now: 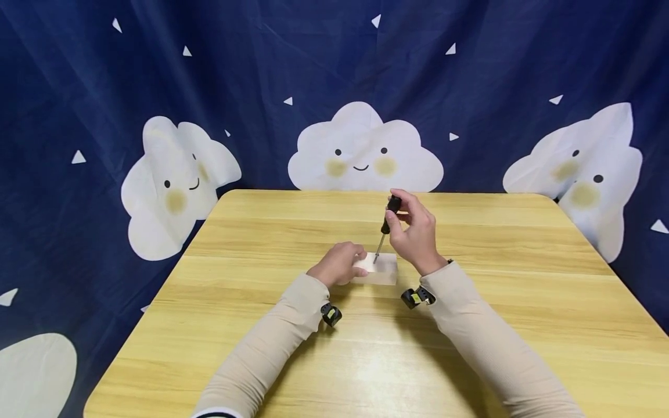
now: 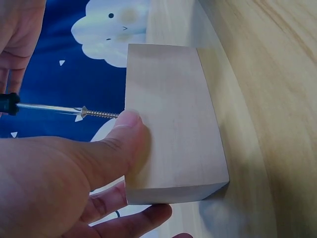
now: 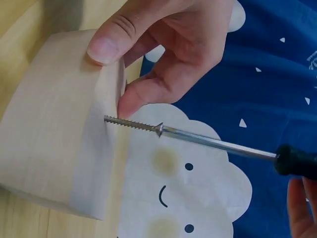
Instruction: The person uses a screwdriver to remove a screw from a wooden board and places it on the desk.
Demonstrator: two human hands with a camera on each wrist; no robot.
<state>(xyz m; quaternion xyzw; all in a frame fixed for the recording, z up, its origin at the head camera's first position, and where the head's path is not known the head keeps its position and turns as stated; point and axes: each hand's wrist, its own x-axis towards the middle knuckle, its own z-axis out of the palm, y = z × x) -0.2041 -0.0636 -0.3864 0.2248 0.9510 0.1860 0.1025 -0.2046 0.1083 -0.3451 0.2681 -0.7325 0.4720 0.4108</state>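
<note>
A pale rectangular wooden block [image 1: 384,275] lies on the table, its left end gripped between the thumb and fingers of my left hand [image 1: 338,263]. My right hand [image 1: 419,237] holds a screwdriver by its black handle [image 1: 387,223], fingertips and thumb around it. The driver stands nearly upright over the block, its top leaning slightly right. At the end of its metal shaft [image 3: 218,144] sits a threaded screw [image 3: 132,124], head against the driver's tip and point at the block's top face. Nearly all of the screw's thread shows above the wood.
The light wood-grain table [image 1: 251,255] reaches back to a dark blue curtain [image 1: 251,75] with white clouds and small triangles. A small black wrist camera [image 1: 331,314] hangs under the left sleeve, and another camera [image 1: 416,297] under the right.
</note>
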